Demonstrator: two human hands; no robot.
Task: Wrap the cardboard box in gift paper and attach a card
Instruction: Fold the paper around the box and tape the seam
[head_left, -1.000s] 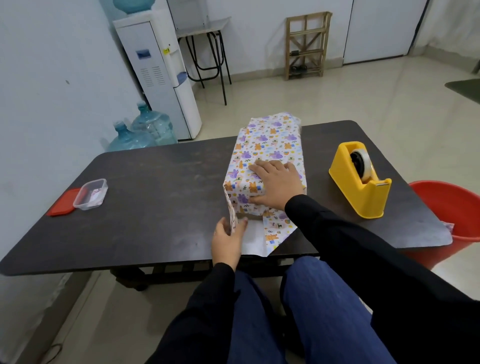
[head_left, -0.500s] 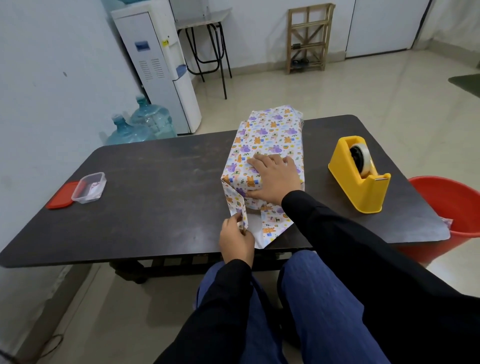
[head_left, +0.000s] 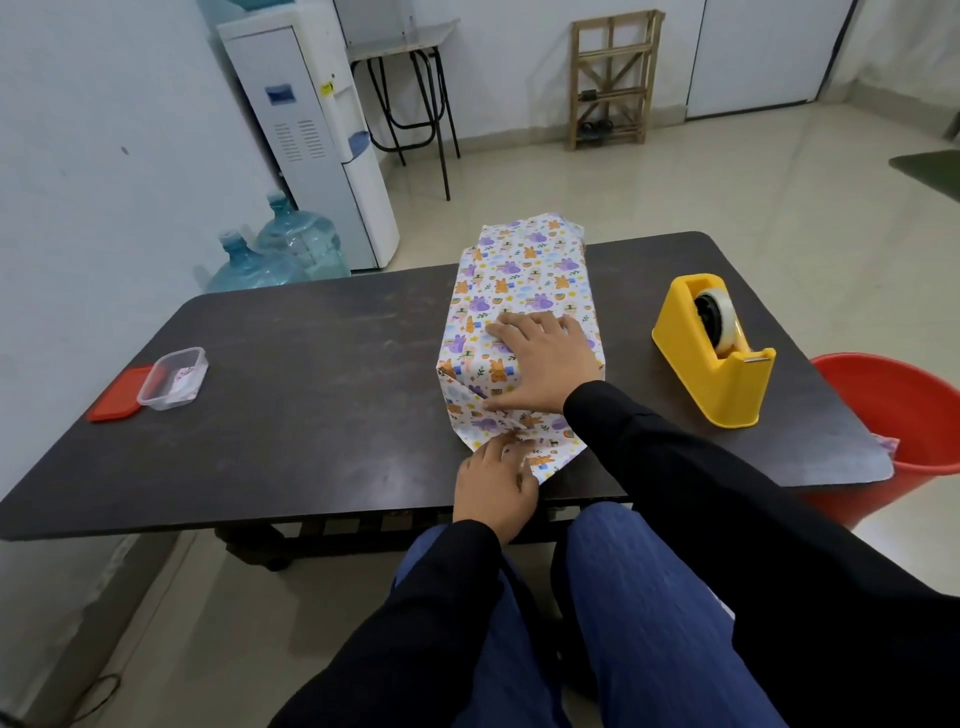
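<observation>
The box wrapped in animal-print gift paper lies lengthwise in the middle of the dark table, its cardboard fully covered. My right hand lies flat on the top of the box near its front end, fingers spread. My left hand is at the table's front edge, its fingers on the folded paper flap at the near end of the box. I cannot tell whether they pinch it or press it. A yellow tape dispenser stands to the right.
A small clear plastic tub sits beside its red lid at the table's left. A red bucket stands on the floor at the right. A water dispenser and water jugs are behind the table.
The left side flap of paper stood up from the table before. My left hand has folded it inward against the near end of the box. My right hand stayed on top.
</observation>
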